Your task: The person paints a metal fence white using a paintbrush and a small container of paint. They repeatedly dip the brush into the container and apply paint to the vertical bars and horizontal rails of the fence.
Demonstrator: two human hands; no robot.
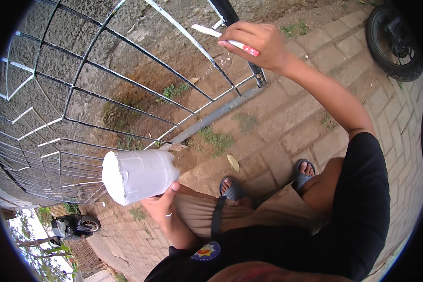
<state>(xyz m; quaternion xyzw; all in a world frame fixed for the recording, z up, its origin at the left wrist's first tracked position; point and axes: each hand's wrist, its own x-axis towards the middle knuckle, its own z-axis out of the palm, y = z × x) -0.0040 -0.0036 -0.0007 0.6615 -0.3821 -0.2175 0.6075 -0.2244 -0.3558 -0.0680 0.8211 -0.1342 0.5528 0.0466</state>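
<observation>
My right hand (pixel 261 44) is closed round a slim paintbrush (pixel 242 45) with a white handle and a red end. Its white tip points left, close to the fence's dark end post (pixel 228 13) and a short white stub; I cannot tell whether it touches. In my left hand (pixel 163 203) is a cut-off plastic bottle (pixel 148 175), tilted with its wide white-coated mouth to the left. White paint coats its inside and rim. The metal fence (pixel 136 51) has black bars, with white paint on several of them.
Behind the fence rises a rough grey wall (pixel 91 40). Brick paving (pixel 286 117) with weeds (pixel 216 141) and a dry leaf (pixel 233 163) lies below, where my sandalled feet stand. A motorbike wheel (pixel 394 44) is at the upper right, and a parked motorbike (pixel 73 226) at the lower left.
</observation>
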